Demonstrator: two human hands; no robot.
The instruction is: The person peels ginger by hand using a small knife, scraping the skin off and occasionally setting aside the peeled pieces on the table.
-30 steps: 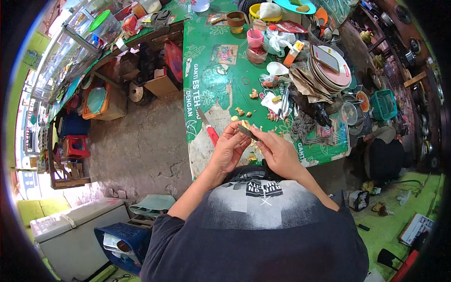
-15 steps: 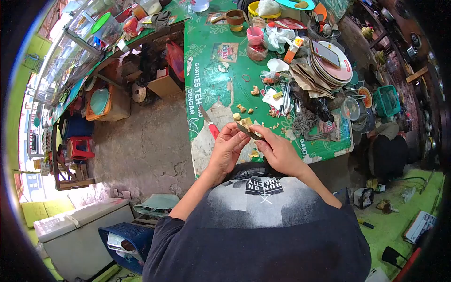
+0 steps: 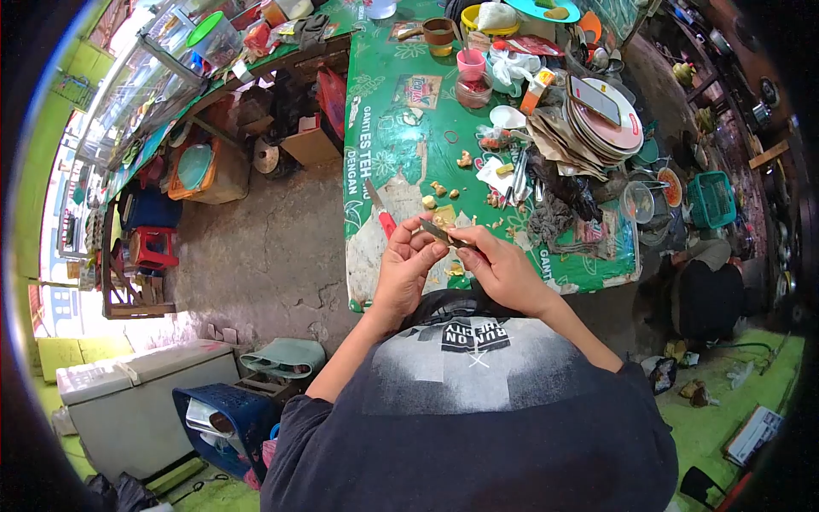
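Over the near edge of the green table, my right hand is closed on a dark-bladed knife, its blade pointing up and left. Close beside it, my left hand has its fingers pinched around something small and pale at the blade, mostly hidden by the fingers. A second knife with a red handle lies on the table just beyond my left hand. Small yellowish root pieces and peelings are scattered past my hands.
Stacked plates with a phone on top stand at the right of the table, near brown paper, a black plastic bag and a grey cloth. A pink cup is farther back. A red stool and white chest are at the left.
The knife blade has shifted slightly left and up against my left fingers. The whole view has shifted a little.
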